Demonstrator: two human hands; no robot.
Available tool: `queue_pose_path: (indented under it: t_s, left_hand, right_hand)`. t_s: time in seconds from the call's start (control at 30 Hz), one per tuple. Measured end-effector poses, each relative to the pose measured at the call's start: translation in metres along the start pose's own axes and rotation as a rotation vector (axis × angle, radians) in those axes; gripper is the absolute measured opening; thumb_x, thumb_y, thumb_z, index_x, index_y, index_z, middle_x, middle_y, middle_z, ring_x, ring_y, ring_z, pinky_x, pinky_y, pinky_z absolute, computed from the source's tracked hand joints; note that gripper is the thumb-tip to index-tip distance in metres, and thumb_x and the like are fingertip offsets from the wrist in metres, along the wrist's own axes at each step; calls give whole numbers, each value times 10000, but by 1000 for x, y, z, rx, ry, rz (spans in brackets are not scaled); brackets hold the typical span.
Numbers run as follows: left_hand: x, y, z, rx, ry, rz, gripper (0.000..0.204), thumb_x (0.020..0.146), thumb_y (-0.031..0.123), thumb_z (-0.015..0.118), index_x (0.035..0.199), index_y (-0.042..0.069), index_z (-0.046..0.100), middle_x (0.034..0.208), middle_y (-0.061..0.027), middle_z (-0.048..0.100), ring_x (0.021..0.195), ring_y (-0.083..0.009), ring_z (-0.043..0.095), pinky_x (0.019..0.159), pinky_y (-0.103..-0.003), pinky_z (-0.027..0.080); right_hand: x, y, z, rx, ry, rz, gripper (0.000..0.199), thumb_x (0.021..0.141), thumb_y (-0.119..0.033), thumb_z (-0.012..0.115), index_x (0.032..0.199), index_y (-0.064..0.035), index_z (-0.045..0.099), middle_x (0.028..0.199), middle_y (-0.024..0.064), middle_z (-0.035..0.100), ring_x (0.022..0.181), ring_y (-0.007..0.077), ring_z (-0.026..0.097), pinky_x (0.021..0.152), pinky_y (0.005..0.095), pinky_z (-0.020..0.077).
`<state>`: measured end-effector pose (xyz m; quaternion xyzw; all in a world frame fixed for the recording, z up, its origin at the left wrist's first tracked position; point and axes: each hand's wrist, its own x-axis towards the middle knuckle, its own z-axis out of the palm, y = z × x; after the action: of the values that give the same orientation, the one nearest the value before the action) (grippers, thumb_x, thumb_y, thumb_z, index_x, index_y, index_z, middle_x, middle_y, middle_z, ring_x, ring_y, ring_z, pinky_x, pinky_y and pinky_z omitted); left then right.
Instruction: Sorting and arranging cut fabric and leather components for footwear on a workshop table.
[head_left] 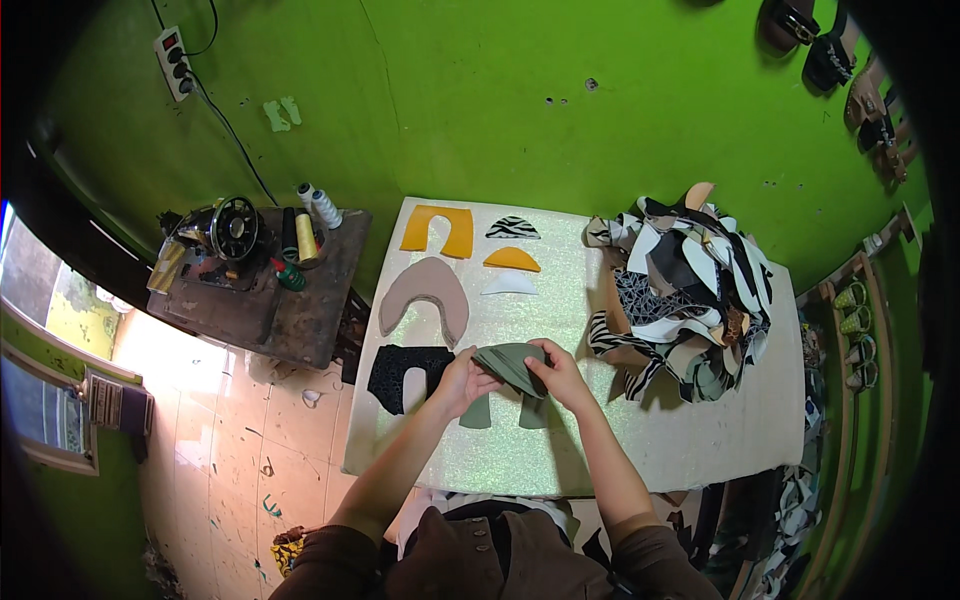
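Both my hands hold a small stack of olive-green half-moon material pieces (512,366) above the table's front part. My left hand (464,384) grips its left end and my right hand (560,376) its right end. Beneath them, two legs of a green cut piece (476,412) show on the table; its upper part is hidden. A black textured U-shaped piece (388,378) lies beside my left hand. Farther back are a beige U-shaped stack (424,284), a yellow U-shaped piece (418,230), and half-moons in zebra print (513,229), yellow (513,260) and white (511,285).
A large tangled heap of offcuts (690,290) covers the right part of the pale table (560,455). At left, a sewing machine (222,232) and thread spools (306,236) stand on a dark worn table (300,325). Sandals (830,60) hang on the green wall.
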<state>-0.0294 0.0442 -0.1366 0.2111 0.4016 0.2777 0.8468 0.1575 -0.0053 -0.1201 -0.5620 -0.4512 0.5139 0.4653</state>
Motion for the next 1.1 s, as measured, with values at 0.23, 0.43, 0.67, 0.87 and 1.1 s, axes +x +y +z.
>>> queue_pose_path:
  t_s: [0.23,0.43,0.67,0.87,1.1]
  left_hand:
    - [-5,0,16,-4,-129,37,612,939,532,335,1162,-16,489,1094,-153,586,993,-251,585,920,-382,441]
    - [7,-26,16,195,87,219,390,924,412,499,1106,69,528,964,-30,592,849,-145,568,817,-343,462]
    - [6,-20,19,-274,-70,71,549,970,494,209,1264,76,408,1252,-74,495,1185,-206,457,1021,-380,341]
    - [9,-14,11,-226,-94,74,574,968,496,151,1272,76,399,1254,-86,498,1190,-211,457,1020,-392,344]
    - [12,-2,15,-229,-57,88,683,931,584,131,1284,59,389,1255,-90,500,1190,-217,460,1010,-399,347]
  right_hand:
    - [10,20,11,-227,58,-55,322,882,-90,550,1193,-21,500,1061,94,573,970,157,535,864,275,420]
    - [8,18,30,-208,-131,-19,438,898,-134,526,1309,-47,401,1247,128,472,1142,198,457,956,311,366]
    - [15,12,21,-318,68,-102,231,855,-119,579,1075,-49,581,1062,112,530,953,234,538,822,299,427]
    - [18,13,16,18,137,22,212,847,-96,595,1045,-25,573,855,42,572,783,134,532,728,246,424]
    - [30,-2,8,356,75,133,203,865,-78,582,1053,-3,573,842,1,572,758,70,513,679,208,422]
